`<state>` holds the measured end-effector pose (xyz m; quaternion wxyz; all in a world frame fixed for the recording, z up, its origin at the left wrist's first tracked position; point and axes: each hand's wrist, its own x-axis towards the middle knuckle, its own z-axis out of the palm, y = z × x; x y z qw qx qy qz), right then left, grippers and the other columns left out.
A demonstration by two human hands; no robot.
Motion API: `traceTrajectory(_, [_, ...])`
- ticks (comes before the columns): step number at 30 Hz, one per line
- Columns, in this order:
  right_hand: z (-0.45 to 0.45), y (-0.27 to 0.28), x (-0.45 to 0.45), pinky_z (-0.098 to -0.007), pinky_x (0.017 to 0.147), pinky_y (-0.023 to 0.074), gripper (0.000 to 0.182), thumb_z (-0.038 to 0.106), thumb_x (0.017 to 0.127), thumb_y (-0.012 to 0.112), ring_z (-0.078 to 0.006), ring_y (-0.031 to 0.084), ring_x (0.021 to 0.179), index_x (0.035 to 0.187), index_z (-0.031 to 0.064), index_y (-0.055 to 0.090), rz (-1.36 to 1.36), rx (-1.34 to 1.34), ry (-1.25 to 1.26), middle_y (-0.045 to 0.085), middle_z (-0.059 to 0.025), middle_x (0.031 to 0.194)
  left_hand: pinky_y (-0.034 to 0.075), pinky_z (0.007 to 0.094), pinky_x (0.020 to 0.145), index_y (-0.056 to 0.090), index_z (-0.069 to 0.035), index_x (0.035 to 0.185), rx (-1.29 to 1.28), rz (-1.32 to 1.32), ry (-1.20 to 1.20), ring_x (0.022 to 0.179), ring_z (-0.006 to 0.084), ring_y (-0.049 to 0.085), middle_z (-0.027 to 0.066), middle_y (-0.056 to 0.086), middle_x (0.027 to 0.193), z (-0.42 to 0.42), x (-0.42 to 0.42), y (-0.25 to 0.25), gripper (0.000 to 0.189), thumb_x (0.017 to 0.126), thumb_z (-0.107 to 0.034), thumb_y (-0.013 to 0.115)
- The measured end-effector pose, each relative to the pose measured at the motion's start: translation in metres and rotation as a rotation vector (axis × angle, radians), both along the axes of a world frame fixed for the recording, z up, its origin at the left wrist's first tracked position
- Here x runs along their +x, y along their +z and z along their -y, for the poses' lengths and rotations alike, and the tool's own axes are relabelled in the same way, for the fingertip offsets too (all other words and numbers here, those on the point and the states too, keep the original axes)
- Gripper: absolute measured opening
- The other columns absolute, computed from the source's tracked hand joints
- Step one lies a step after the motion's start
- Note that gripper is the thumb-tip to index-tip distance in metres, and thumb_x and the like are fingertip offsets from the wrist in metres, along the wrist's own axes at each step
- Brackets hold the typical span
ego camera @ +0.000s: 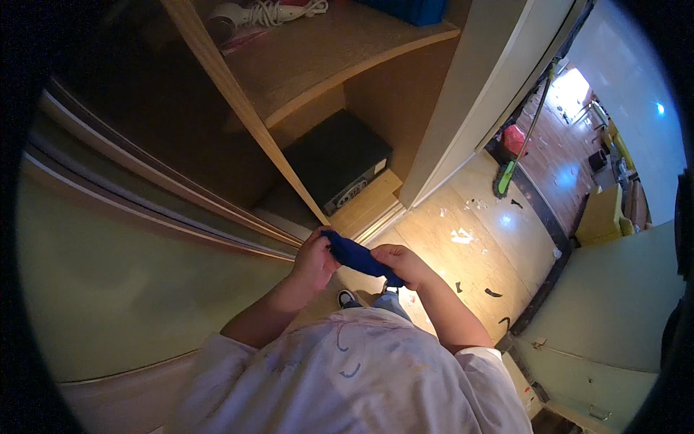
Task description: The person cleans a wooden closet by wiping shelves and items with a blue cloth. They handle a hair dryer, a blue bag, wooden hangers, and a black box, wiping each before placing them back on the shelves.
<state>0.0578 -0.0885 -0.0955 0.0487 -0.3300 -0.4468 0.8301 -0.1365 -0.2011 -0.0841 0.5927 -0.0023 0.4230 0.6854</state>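
Note:
A dark blue piece of cloth (355,254) is stretched between my two hands, in front of my waist. My left hand (314,259) grips its upper left end, with the fingers partly hidden behind it. On the other side my right hand (401,265) pinches the cloth near its right end, and a short flap hangs below the fingers. What kind of cloth item it is, I cannot tell. Just beyond my hands stands an open wooden cabinet (379,103), with a black box-shaped device (341,157) on its lowest level.
A white corded appliance (260,13) and a blue box (417,8) sit on the upper shelf. Sliding door panels (162,260) are at left. A green broom (505,179) leans by the doorway. Paper scraps (461,236) and dark bits (492,293) litter the tiled floor.

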Motion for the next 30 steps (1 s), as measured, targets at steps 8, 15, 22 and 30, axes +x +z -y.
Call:
traceTrajectory(8, [-0.039,0.022,0.023,-0.0219,0.06,0.0518,0.028,0.017,0.093,0.059,-0.01,0.062,0.07,0.117,0.0022,0.059,-0.115,-0.199,-0.242,0.066,-0.0025,0.09,0.046,0.0433,0.097,0.055,-0.008,0.122,-0.068,0.334,-0.224,0.108,0.0254,0.06,0.01,0.062,0.117,-0.061,0.021,-0.007,0.057,0.092,-0.056,0.048])
traceTrajectory(15, [-0.109,-0.018,0.044,-0.0235,0.073,0.0509,0.024,0.007,0.092,0.056,-0.0121,0.062,0.085,0.116,0.0025,0.058,-0.065,-0.222,-0.049,0.065,-0.0047,0.1,0.048,0.0377,0.093,0.054,-0.004,0.124,0.033,0.131,-0.496,0.108,0.0216,0.061,0.01,0.063,0.117,-0.098,0.066,-0.071,0.038,0.097,-0.031,0.051])
traceTrajectory(22, [-0.182,-0.092,0.063,-0.0251,0.084,0.0464,0.035,0.025,0.089,0.068,-0.0114,0.059,0.094,0.115,0.002,0.062,0.1,0.049,0.313,0.065,-0.0044,0.103,0.049,0.0416,0.092,0.046,-0.009,0.128,-0.193,0.225,-0.165,0.107,0.0252,0.06,0.0114,0.059,0.12,-0.14,0.093,-0.114,0.049,0.09,-0.036,0.063])
traceTrajectory(30, [-0.205,-0.192,0.04,-0.0208,0.058,0.0477,0.018,0.018,0.09,0.065,-0.0112,0.062,0.066,0.1,0.0026,0.066,0.194,-0.278,0.08,0.068,-0.0038,0.086,0.048,0.0405,0.095,0.045,-0.013,0.135,-0.206,0.442,-0.153,0.113,0.0243,0.058,0.012,0.057,0.127,-0.156,0.067,-0.172,0.056,0.094,-0.05,0.048])
